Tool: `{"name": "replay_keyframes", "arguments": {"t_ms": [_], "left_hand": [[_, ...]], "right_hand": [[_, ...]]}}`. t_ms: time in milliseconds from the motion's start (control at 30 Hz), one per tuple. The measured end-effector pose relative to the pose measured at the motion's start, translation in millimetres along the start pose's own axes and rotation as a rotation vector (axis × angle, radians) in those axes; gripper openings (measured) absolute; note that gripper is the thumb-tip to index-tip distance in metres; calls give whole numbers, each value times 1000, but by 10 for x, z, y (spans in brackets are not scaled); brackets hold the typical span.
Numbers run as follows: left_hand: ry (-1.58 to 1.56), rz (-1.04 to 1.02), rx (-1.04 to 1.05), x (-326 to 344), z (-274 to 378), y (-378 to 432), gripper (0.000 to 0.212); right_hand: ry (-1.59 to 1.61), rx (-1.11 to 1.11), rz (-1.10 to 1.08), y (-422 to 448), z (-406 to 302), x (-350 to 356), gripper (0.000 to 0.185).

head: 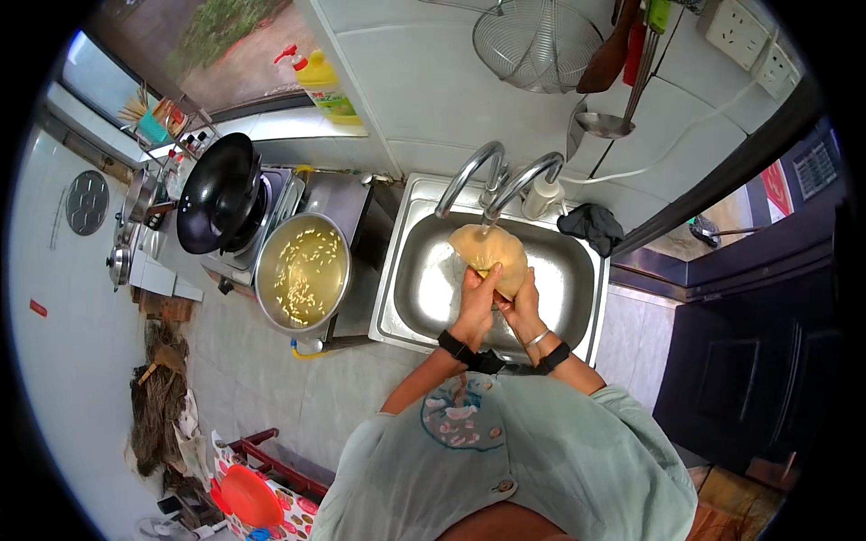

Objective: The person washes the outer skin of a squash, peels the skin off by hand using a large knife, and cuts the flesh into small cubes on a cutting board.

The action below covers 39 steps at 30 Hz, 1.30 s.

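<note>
My left hand (479,301) and my right hand (523,303) both grip a pale orange piece with a scalloped edge, perhaps a pumpkin or squash piece (488,247). They hold its near side over the stainless steel sink (433,270). The curved spout of a chrome faucet (524,177) ends right above the piece, and water seems to run onto it. A second chrome spout (467,172) arches beside the first. Just left of the sink, a large metal pot (308,270) holds yellowish liquid with many pale seeds in it.
A black wok (216,193) tilts over the gas stove at the left. Behind the sink are a white bottle (541,197) and a black cloth (590,226). A wire strainer (538,44) and a ladle (604,124) hang on the wall. Red plastic basins (252,496) stand at lower left.
</note>
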<state>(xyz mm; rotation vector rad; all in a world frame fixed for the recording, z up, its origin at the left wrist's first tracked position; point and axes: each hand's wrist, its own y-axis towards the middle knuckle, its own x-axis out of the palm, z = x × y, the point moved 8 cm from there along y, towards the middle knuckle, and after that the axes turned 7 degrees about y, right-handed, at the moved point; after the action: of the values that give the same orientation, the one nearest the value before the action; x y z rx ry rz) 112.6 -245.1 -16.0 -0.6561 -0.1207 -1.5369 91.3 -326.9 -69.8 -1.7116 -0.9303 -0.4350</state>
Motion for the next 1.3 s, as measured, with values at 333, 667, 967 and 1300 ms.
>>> {"name": "replay_keyframes", "arguments": {"t_ms": [333, 667, 967, 1300], "left_hand": [[-21, -233, -85, -136, 94, -30, 32], [205, 98, -60, -265, 146, 63, 44], [-41, -69, -150, -163, 227, 222, 38], [-125, -96, -264, -199, -35, 183, 44]], "right_hand": [[-491, -135, -370, 47, -461, 426, 36], [-328, -210, -278, -1, -382, 391, 33], [-604, -353, -333, -21, -493, 485, 28], [-1234, -819, -467, 278, -788, 721, 31]]}}
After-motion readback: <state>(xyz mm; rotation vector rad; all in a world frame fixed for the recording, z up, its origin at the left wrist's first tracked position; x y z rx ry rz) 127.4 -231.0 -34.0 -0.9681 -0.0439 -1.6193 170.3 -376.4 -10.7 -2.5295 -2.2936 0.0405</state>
